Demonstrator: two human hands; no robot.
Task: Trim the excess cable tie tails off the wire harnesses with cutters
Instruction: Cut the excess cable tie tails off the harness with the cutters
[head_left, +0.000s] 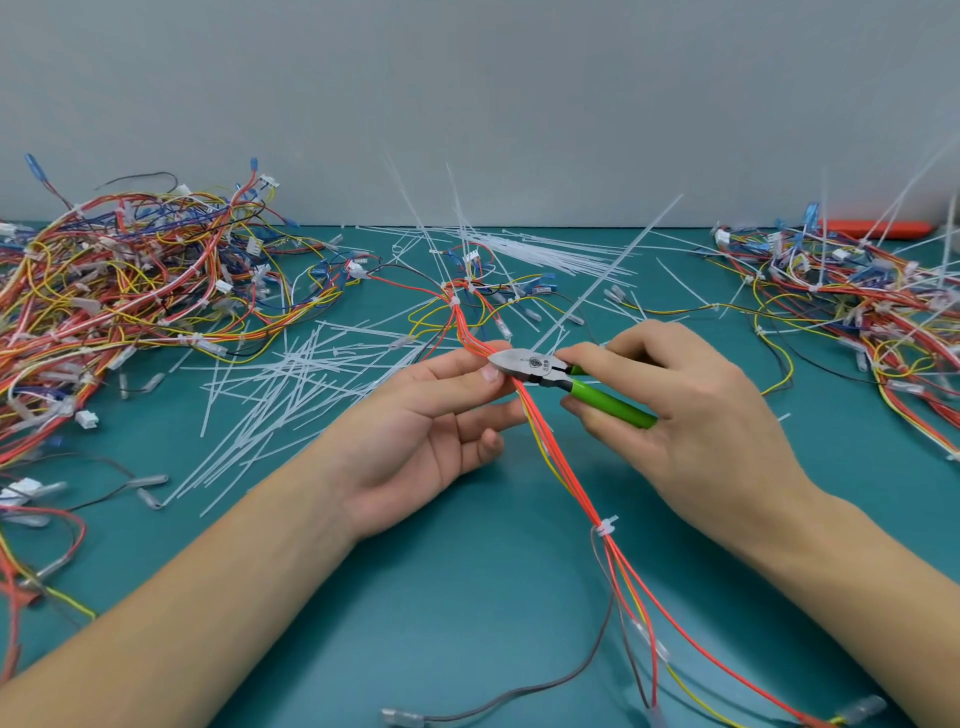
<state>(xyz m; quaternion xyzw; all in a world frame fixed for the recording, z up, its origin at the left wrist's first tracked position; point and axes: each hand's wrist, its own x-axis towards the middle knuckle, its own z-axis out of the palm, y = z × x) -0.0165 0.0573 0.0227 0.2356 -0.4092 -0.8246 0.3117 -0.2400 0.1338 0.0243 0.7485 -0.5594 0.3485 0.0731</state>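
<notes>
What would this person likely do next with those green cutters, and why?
Probably squeeze the cutters shut. The right hand has their tip at the harness pinched by the left hand, where a long cable tie tail sticks up untrimmed.

Left hand (436, 415) pinching orange harness (561, 467) mid-desk (467, 597); right hand (691, 410) gripping green-handled cutters (550, 371), tips at bundle. Cut tie tails (280, 395) scattered left of centre; harness piles at both side edges.

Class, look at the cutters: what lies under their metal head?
Under the cutters run the orange harness wires, pinched by the left hand. The right hand holds the green handles. Any tie at the blades is hidden.
</notes>
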